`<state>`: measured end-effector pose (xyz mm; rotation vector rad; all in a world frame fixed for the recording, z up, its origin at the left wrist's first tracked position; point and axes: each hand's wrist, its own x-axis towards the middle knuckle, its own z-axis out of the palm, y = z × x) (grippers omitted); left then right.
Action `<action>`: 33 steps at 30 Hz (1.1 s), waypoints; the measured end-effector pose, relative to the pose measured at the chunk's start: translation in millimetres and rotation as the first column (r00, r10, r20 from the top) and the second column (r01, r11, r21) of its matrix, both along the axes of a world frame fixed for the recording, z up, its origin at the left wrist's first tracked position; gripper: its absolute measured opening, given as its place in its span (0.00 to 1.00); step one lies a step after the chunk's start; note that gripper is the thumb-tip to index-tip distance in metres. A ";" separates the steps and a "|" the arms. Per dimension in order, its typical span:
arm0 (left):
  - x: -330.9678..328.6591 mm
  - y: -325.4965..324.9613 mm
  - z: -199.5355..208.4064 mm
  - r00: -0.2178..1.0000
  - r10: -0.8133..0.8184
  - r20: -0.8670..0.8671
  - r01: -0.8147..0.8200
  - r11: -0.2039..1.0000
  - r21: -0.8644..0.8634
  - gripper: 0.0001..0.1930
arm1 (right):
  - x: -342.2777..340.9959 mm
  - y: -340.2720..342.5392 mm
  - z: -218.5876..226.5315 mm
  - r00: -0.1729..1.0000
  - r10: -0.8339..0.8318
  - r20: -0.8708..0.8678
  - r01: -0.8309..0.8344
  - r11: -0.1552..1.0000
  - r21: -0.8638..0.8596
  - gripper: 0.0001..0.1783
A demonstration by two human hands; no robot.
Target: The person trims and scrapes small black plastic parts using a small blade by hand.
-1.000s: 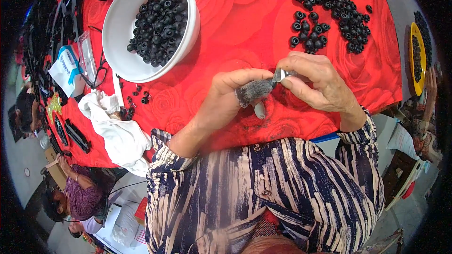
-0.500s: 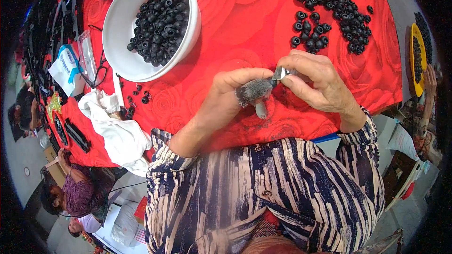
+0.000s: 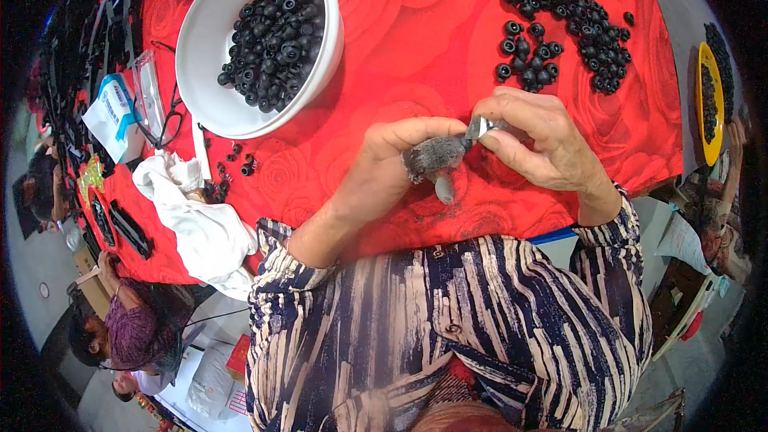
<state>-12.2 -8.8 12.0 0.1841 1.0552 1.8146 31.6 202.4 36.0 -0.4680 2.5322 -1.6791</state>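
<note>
My left hand (image 3: pixel 376 168) is closed at the middle of the table, thumb stretched toward the right hand. Grey, dusty-looking coverings (image 3: pixel 436 157) sit at its fingertips. Pinched at the thumb tip is a small dark piece (image 3: pixel 466 142), mostly hidden; it looks like the black rubbery parts lying around. My right hand (image 3: pixel 542 144) is closed on a small shiny metal blade (image 3: pixel 478 126), held between thumb and forefinger. The blade's edge meets the dark piece. Dark crumbs are scattered on the red tablecloth (image 3: pixel 400 40) below the hands.
A white bowl (image 3: pixel 192 72) of small black parts stands at the upper left, and more black parts (image 3: pixel 592 24) lie in a pile at the upper right. Eyeglasses (image 3: pixel 170 124) and a white cloth (image 3: pixel 204 240) are on the left. Other people sit nearby on both sides.
The blade has turned slightly in my right fingers against the dark piece. The grey-covered fingertips have shifted a little. Both hands otherwise keep their places.
</note>
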 end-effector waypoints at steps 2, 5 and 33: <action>0.8 0.3 1.0 1.000 0.025 0.011 -0.025 1.000 -0.010 0.13 | -0.3 -0.3 -0.5 1.000 0.003 -0.001 -0.003 1.000 -0.012 0.07; 0.6 -0.2 -0.1 0.999 0.010 -0.047 -0.012 0.999 -0.034 0.13 | 0.1 -0.2 -0.9 1.000 0.005 0.007 -0.005 1.000 -0.007 0.07; -3.9 3.3 -2.4 0.993 0.112 0.047 -0.114 0.993 0.036 0.11 | 1.8 5.6 -0.8 0.998 0.027 -0.061 -0.035 0.992 -0.121 0.10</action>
